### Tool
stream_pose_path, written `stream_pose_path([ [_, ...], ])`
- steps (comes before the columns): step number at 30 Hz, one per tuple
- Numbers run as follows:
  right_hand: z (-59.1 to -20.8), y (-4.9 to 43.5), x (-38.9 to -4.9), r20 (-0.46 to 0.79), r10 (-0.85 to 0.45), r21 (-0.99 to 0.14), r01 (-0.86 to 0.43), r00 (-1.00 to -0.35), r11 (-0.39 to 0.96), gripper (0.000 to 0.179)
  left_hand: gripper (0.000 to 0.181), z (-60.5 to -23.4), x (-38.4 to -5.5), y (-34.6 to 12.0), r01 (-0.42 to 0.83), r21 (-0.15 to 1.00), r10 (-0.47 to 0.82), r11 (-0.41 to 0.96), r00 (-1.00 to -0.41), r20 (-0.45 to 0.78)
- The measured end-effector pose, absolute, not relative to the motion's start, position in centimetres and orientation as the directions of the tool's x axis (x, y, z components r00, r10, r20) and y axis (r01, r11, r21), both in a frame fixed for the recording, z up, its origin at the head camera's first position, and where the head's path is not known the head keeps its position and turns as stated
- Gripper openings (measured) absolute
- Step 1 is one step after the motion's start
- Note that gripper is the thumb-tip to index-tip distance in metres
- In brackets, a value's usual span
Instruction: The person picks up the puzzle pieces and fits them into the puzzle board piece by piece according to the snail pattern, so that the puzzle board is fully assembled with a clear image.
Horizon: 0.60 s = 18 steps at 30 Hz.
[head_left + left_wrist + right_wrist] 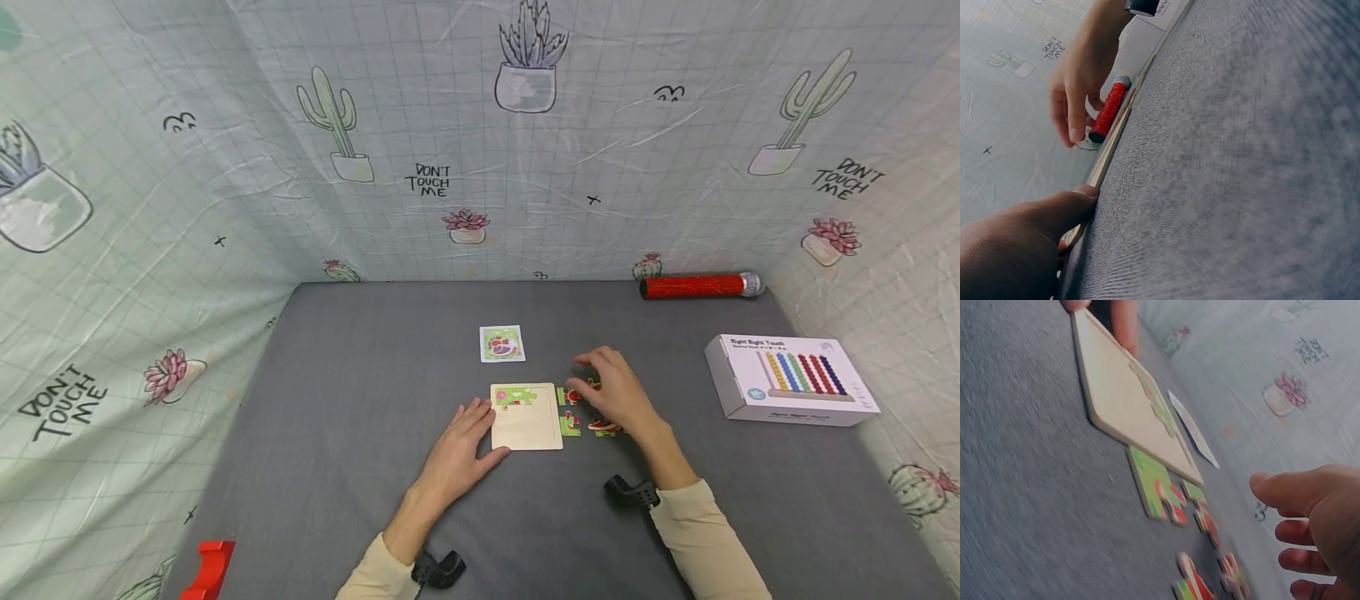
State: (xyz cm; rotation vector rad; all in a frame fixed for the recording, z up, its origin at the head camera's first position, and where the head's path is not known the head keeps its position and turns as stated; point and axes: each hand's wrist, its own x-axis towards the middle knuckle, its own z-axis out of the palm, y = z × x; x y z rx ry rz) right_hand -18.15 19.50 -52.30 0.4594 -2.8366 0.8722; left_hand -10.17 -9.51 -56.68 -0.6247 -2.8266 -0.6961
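A square wooden puzzle board [527, 429] lies flat on the table, with joined green puzzle pieces [517, 396] along its far side. My left hand [460, 454] rests at its left edge, fingers straight along the side and the thumb at the near corner. Above the loose pieces to the right of the board hovers my right hand [617, 392], fingers loosely bent, nothing between thumb and fingers in the right wrist view. Beneath and beside it lie several loose pieces, among them a green-and-red puzzle piece [1155, 484] close to the board's edge.
Beyond the board lies a picture card [502, 343]. A white box [791, 379] showing a bead abacus stands at the right, and a red tube with a silver end [693, 287] lies at the back. A red curved object [208, 571] sits at the near left.
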Motion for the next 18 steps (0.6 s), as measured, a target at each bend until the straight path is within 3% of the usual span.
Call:
stream_pose_path([
  [18, -52.8, 23.4, -19.7, 0.157, -0.149, -0.549, -0.211, -0.976, 0.809, 0.048, 0.064, -56.6, -10.1, -9.5, 0.432, 0.414, 0.355, 0.801, -0.9, 0.253],
])
